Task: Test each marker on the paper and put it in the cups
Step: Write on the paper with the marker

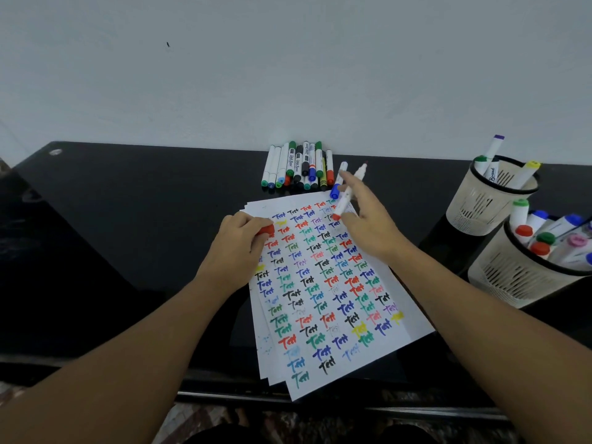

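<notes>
We are seeing the right hand gripping a slim white red-tipped marker over glossy paper. The left hand is pinching its red cap.

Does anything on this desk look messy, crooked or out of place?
Slightly. The stack of white paper sheets covered in coloured "Test" scribbles lies skewed and fanned, its near corner overhanging the glossy black desk. One blue-capped white marker lies apart from the row of markers by the wall.
</notes>
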`<state>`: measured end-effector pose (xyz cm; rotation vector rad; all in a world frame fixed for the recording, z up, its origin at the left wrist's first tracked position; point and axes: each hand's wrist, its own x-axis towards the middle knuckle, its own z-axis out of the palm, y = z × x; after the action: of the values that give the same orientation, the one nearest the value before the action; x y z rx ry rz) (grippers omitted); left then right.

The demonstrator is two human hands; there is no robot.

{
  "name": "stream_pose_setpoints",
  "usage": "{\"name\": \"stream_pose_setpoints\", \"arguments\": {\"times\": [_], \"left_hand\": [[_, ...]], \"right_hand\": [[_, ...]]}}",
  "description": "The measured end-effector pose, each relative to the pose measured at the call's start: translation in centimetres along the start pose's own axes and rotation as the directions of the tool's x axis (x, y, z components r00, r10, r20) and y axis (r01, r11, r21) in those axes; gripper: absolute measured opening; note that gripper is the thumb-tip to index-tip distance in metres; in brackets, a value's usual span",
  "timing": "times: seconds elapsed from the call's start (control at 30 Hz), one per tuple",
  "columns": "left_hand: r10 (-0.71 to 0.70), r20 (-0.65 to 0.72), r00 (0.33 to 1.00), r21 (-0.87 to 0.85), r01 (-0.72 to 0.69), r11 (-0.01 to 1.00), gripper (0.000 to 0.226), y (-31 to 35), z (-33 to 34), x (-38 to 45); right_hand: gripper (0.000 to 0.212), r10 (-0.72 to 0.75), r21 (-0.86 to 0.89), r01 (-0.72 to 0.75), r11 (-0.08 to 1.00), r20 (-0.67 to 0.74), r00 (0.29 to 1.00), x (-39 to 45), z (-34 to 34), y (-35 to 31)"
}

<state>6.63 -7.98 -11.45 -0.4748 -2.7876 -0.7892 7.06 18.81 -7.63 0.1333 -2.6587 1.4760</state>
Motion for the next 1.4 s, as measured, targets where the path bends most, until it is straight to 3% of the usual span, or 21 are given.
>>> {"name": "stream_pose_setpoints", "arguments": {"times": [0.1, 0.17, 0.27, 0.3, 0.4, 0.47, 0.93, 1.3, 1.4], "left_hand": [[0.015, -0.036, 0.999, -0.041, -0.016, 0.999, 0.033, 0.1, -0.1, -0.3], [0.011, -0.070, 0.997, -0.067, -0.015, 0.998, 0.031, 0.2, -0.3, -0.4], [-0.001, -0.097, 0.995, -0.087, -0.007, 0.996, 0.030, 0.3, -0.4, -0.6], [0.006, -0.107, 0.994, -0.090, -0.015, 0.996, 0.029, 0.3, -0.4, -0.6], [0.038, -0.135, 0.990, -0.099, -0.052, 0.994, 0.027, 0.2, -0.4, -0.7], [0.047, -0.144, 0.988, -0.100, -0.062, 0.993, 0.027, 0.2, -0.4, -0.7], [0.123, -0.148, 0.981, -0.066, -0.134, 0.989, 0.030, 0.1, -0.4, -0.9], [0.210, -0.161, 0.964, -0.041, -0.219, 0.975, 0.028, 0.5, -0.6, -1.4], [0.244, -0.165, 0.956, -0.033, -0.253, 0.967, 0.028, 0.4, -0.6, -1.5]], "right_hand": [[0.044, -0.045, 0.103, 0.044, 0.994, 0.012, 0.999, -0.5, 0.5, -1.2], [0.037, -0.043, 0.069, 0.040, 0.997, 0.051, 0.998, -0.7, 0.8, -1.7], [0.061, -0.054, -0.136, 0.089, 0.987, 0.246, 0.968, -1.0, 1.2, -2.1], [0.059, -0.050, -0.245, 0.123, 0.962, 0.283, 0.958, -1.0, 1.3, -2.0], [0.026, -0.068, -0.519, 0.206, 0.829, 0.272, 0.960, -1.0, 1.2, -1.7], [0.025, -0.094, -0.576, 0.240, 0.782, 0.271, 0.958, -1.0, 0.9, -1.6], [0.032, -0.151, -0.506, 0.260, 0.823, 0.247, 0.957, -0.6, 2.0, -1.5], [0.024, -0.185, -0.545, 0.322, 0.774, 0.292, 0.938, -0.6, 3.3, -2.1], [0.033, -0.202, -0.591, 0.336, 0.733, 0.283, 0.938, -0.7, 3.4, -2.5]]}}
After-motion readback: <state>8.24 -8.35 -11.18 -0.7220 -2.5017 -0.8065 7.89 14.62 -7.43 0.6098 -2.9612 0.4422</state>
